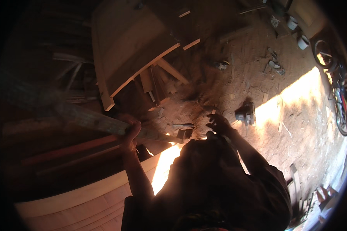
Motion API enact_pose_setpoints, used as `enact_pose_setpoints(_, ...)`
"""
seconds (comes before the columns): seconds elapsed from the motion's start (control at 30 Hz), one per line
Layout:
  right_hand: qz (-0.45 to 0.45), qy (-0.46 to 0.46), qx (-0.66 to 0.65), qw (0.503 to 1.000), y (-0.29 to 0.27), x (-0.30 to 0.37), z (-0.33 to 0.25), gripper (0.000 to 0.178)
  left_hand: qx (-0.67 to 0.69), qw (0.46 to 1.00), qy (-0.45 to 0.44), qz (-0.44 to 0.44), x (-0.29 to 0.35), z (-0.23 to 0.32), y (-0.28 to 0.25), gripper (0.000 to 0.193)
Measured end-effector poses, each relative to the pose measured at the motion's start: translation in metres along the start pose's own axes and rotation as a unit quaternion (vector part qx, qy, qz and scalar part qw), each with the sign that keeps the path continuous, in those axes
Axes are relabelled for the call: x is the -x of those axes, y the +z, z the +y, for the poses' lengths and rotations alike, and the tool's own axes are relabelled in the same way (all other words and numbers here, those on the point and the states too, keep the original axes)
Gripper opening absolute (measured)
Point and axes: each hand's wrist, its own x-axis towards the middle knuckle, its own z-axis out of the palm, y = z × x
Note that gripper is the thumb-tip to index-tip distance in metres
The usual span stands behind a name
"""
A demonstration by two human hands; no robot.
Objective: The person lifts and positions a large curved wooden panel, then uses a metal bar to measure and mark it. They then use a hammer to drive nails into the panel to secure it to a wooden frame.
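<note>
Plank (91,119) is slanting across centre-left; I'm clamping my left hand (130,133) on it, holding my right hand (221,125) fingers-apart near centre.

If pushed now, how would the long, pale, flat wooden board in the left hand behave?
The board is probably stiff: no obvious sag beyond the left hand. It may swing or tip, gripped nearer its right end. Its flat shape makes rolling unlikely.

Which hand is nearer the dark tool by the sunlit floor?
Right: the right hand is just left of the tool in view; the left hand is farther left, gripping a board.
</note>
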Motion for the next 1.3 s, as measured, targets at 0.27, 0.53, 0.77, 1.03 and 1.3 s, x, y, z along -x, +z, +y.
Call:
enact_pose_setpoints(0.27,-0.193,-0.202,0.072,0.958,-0.029,-0.066,-0.043,0.089,0.127,0.982,0.130,-0.045,-0.027,0.053,0.072,0.025)
enact_pose_setpoints(0.53,-0.111,-0.146,0.061,0.981,-0.066,-0.116,-0.013,0.068,0.209,0.936,0.061,0.276,-0.058,0.035,0.071,0.021)
enact_pose_setpoints(0.77,-0.166,-0.060,0.156,0.972,-0.166,-0.137,-0.071,0.073,0.235,0.869,-0.002,0.436,-0.127,-0.018,0.024,0.021)
enact_pose_setpoints(1.03,-0.229,0.025,0.339,0.912,-0.220,-0.173,-0.156,0.057,0.401,0.769,-0.109,0.486,-0.188,-0.153,-0.025,0.025)
enact_pose_setpoints(1.3,-0.191,-0.048,0.391,0.899,-0.219,-0.269,-0.221,0.056,0.443,0.756,-0.136,0.462,-0.261,-0.179,-0.070,0.024)
